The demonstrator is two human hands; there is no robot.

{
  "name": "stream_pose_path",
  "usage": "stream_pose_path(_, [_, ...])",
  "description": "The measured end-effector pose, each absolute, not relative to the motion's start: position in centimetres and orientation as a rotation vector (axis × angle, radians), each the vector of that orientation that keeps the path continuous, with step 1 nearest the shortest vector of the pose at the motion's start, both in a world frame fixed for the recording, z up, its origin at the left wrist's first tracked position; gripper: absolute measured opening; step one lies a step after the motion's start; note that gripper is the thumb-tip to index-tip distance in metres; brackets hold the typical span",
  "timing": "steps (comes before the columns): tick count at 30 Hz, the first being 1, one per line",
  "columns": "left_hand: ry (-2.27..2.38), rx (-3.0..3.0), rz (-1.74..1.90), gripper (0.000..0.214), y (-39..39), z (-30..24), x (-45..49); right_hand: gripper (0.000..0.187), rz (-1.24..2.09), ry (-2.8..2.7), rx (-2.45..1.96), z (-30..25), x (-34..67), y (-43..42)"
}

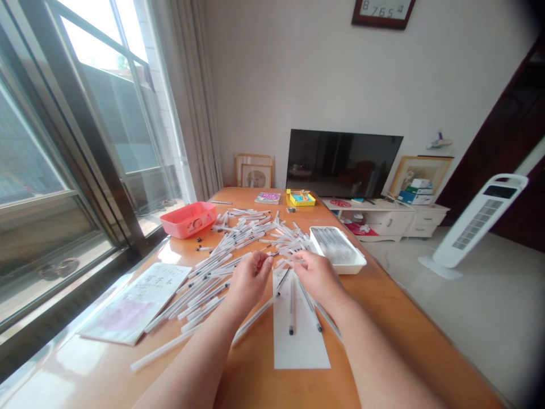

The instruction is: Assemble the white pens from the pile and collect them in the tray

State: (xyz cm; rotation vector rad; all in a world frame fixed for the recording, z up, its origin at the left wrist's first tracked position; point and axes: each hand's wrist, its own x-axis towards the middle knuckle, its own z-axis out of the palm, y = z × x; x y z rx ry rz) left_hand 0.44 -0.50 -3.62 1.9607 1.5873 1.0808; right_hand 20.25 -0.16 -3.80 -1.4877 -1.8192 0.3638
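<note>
My left hand [251, 275] is closed in a pinch above the pile, with a small dark pen part showing at its fingertips. Just across from it, my right hand [317, 272] is also pinched; what lies between its fingers is too small to make out. Beneath both hands, a white paper strip [298, 355] lies on the table, and a black-ended pen [291, 309] and another pen [313, 309] rest on it. A large loose pile of clear pen barrels and pens [213, 272] spreads to the left and beyond my hands.
On the right, a white tray [351, 268] holds clear-barrelled pens. A pink basket [187, 221] stands at the left edge near some small black caps [198, 240]. A notebook [136, 304] lies front left. Farther back are a yellow box [301, 199] and a booklet [267, 197].
</note>
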Motion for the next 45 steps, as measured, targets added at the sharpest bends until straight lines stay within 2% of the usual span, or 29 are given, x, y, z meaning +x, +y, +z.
stream_pose_path(5, [1.742,2.197,0.730,0.014,-0.1,-5.0,1.7,0.028,0.321,-1.646,-1.499,-3.7,21.2,0.3])
stream_pose_path(10, [1.884,2.272,0.497,0.009,-0.1,-5.3,2.5,0.028,0.262,-1.606,-1.480,-3.0,21.4,0.0])
stream_pose_path(20, [1.989,2.444,0.311,0.022,-0.1,-5.0,1.3,0.027,0.251,-1.592,-1.469,-3.2,21.4,0.1])
stream_pose_path(24, [1.993,2.407,0.253,0.020,-0.6,-3.9,-0.3,0.025,0.199,-1.579,-1.448,-3.1,21.5,0.2])
stream_pose_path(30, [1.845,2.256,0.496,0.014,-0.7,-2.6,-3.0,0.022,0.191,-1.535,-1.418,-3.2,21.6,0.5])
stream_pose_path(36, [1.458,1.890,0.944,0.028,-0.9,-2.5,-2.8,0.029,0.683,-1.456,-1.310,-3.7,20.3,0.2])
stream_pose_path(40, [1.153,1.649,0.924,0.030,-1.8,-2.3,-1.8,0.030,0.966,-1.317,-1.233,-3.2,19.5,-0.3])
stream_pose_path(45, [0.992,1.560,0.813,0.027,-1.9,-2.8,-1.5,0.028,1.033,-1.181,-1.183,-2.7,19.4,-0.5])
